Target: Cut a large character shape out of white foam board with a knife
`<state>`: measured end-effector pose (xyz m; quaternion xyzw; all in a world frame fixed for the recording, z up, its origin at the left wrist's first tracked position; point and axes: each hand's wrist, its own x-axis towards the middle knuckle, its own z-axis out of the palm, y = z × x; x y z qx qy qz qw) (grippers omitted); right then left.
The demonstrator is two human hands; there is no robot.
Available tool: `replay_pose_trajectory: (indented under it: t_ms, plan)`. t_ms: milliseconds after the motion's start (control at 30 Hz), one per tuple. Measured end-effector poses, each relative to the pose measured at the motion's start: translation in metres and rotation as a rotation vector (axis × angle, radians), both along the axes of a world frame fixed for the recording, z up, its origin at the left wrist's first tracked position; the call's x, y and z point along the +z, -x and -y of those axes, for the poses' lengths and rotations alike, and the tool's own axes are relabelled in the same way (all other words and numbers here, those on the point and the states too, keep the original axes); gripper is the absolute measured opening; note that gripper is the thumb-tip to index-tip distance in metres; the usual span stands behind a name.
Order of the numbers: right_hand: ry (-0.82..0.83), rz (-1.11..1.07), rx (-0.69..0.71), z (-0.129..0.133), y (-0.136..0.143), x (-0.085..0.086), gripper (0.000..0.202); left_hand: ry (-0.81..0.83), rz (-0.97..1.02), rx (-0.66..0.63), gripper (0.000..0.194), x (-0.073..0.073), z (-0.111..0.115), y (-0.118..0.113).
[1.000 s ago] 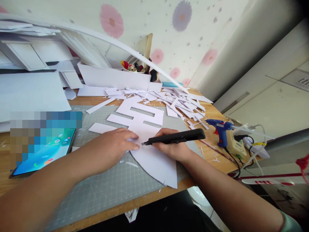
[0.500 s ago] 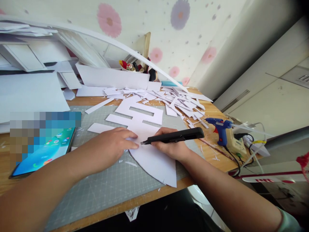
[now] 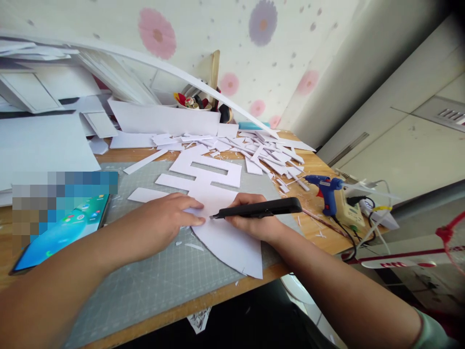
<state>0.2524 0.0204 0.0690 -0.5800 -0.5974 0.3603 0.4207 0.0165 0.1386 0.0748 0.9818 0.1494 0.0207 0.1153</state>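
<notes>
A white foam board piece (image 3: 232, 247) with a slot cut in its upper part and a curved lower left edge lies on the grey cutting mat (image 3: 152, 286). My left hand (image 3: 170, 218) rests with fingers apart on the board's left side, thumb and index finger near the blade. In my right hand (image 3: 252, 218) is a black utility knife (image 3: 269, 208), its tip pointing left and down at the board's surface, close to my left thumb. Whether the tip has entered the board cannot be made out.
Many white offcuts (image 3: 269, 150) are heaped behind the mat. A blue glue gun (image 3: 329, 189) with cables stands at the right by a power strip (image 3: 350, 213). A tablet-like screen (image 3: 69, 232), partly blurred, lies at the left. Large white boards (image 3: 47, 145) stand behind it.
The whole view has shifted slightly, so most things appear a little further left. Both hands keep nearly the same place on the board, and the knife is still held at it.
</notes>
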Motion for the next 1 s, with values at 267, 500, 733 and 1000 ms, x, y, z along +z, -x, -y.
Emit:
replay_pose_trajectory:
  t_ms: [267, 500, 733, 1000]
  plan:
    - [0.036, 0.058, -0.04, 0.006, -0.001, 0.005, 0.015, 0.005, -0.012, 0.018, 0.062, 0.002, -0.001, 0.001]
    - [0.02, 0.108, -0.047, 0.012, -0.009, 0.006, 0.019, 0.012, 0.026, 0.008, 0.057, -0.001, -0.004, 0.002]
    - [0.025, 0.146, -0.029, 0.018, -0.018, 0.004, 0.021, 0.015, 0.018, 0.001, 0.059, -0.003, -0.007, 0.004]
    - [0.032, 0.178, -0.05, 0.025, -0.022, 0.008, 0.021, -0.014, 0.018, -0.004, 0.06, -0.006, -0.009, 0.005]
